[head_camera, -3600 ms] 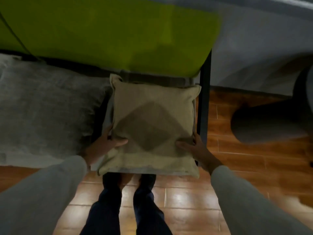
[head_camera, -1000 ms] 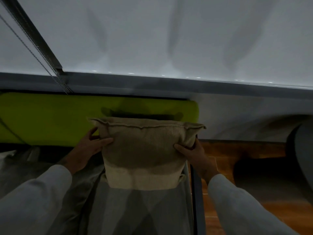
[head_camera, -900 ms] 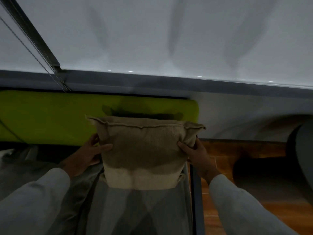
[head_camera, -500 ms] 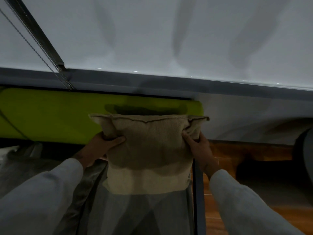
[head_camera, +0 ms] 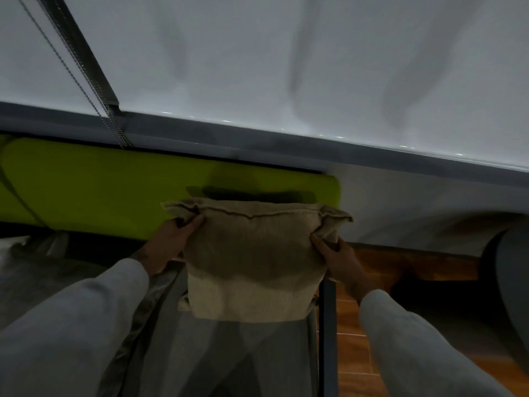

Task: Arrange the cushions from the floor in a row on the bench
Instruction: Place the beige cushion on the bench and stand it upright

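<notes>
A tan burlap cushion (head_camera: 254, 253) stands upright at the right end of the bench, its back toward the lime-green backrest (head_camera: 108, 190). My left hand (head_camera: 169, 245) grips its upper left corner. My right hand (head_camera: 335, 253) grips the upper right corner. Under it lies a grey patterned cushion (head_camera: 237, 356), flat on the seat. A dark grey cushion (head_camera: 40, 282) lies on the seat to the left, partly hidden by my left sleeve. The bench's dark metal frame (head_camera: 327, 339) runs down the right edge.
A white roller blind (head_camera: 286, 58) with a bead chain (head_camera: 86, 90) hangs behind the bench. Wooden floor (head_camera: 400, 267) lies to the right, with a dark round object (head_camera: 512, 282) at the far right edge.
The cushion went from lying flat on the seat to standing against the backrest. Over the last second both hands slid up its sides to the top corners.
</notes>
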`<action>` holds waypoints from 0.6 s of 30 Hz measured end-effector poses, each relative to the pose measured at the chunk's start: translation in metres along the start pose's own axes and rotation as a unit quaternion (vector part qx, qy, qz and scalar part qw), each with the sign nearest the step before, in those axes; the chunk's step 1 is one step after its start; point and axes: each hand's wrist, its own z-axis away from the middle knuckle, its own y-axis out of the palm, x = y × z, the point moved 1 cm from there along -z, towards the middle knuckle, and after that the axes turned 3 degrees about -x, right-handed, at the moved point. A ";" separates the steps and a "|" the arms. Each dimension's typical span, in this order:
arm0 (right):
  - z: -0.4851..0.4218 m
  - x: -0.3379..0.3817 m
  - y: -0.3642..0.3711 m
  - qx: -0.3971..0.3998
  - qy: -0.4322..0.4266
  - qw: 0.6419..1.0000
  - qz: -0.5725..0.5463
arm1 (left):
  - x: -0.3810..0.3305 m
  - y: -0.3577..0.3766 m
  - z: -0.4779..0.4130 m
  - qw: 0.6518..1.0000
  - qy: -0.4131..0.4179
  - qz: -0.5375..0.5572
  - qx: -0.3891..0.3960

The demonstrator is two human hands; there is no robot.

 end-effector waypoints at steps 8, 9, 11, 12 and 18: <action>0.005 -0.012 -0.017 -0.015 0.012 0.997 0.080 | -0.008 0.006 0.001 0.999 0.012 0.034 -0.003; 0.005 -0.011 -0.017 -0.017 0.005 0.996 0.083 | -0.008 0.005 0.001 0.999 0.015 0.031 -0.008; 0.005 -0.007 -0.017 -0.042 -0.017 0.996 0.081 | -0.010 0.002 0.004 0.999 0.029 0.019 -0.012; 0.006 -0.006 -0.018 -0.062 -0.024 0.995 0.077 | -0.011 0.000 0.006 0.999 0.040 0.007 -0.013; 0.020 0.012 -0.024 -0.140 -0.048 0.989 0.024 | -0.012 -0.031 0.021 0.972 0.138 -0.190 -0.026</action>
